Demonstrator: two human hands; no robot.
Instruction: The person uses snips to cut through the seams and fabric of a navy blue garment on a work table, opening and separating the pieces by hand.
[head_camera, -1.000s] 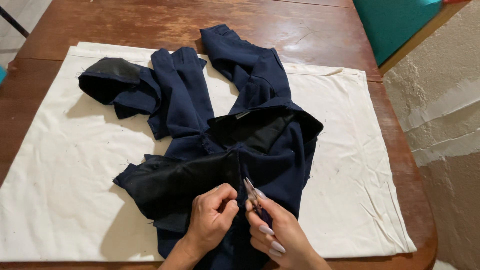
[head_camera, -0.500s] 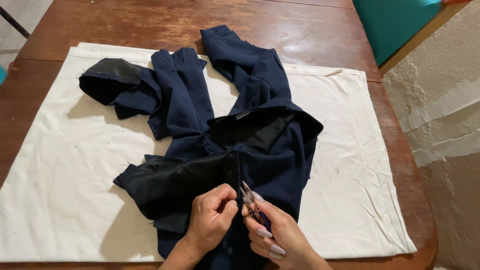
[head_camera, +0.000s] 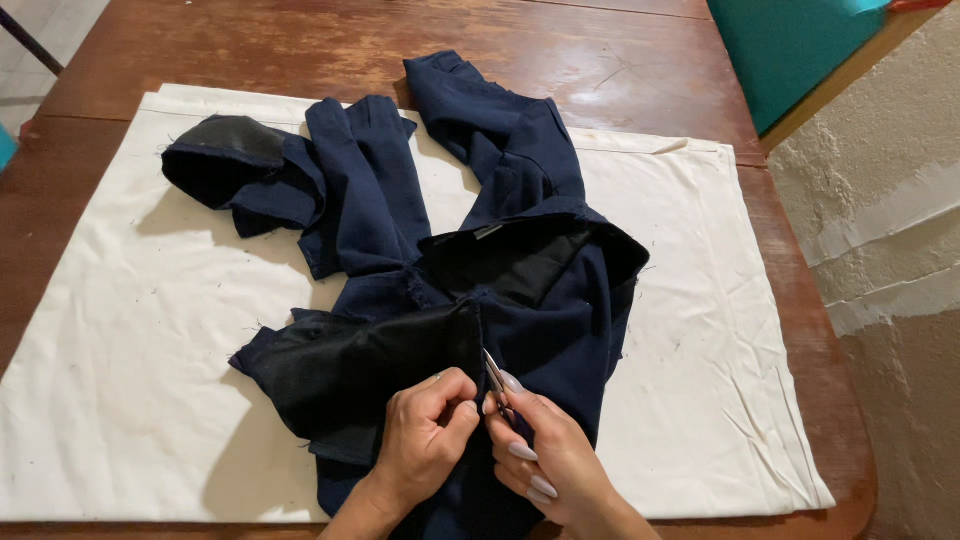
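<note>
On the cream cloth (head_camera: 120, 400) covering the wooden table (head_camera: 250, 50), our left hand (head_camera: 425, 435) pinched the navy garment (head_camera: 540, 290) beside its black lining (head_camera: 370, 365); our right hand (head_camera: 550, 460) gripped small snips (head_camera: 494, 375) at the seam, which looked only partly opened.

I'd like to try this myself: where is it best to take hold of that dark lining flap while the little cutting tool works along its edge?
Probably right at the flap's upright edge, from the left, as the left hand pinches it now. The black lining flap folds back leftward off the navy garment, so its right edge is free, and the small metal tool in the right hand works just beside.
</note>
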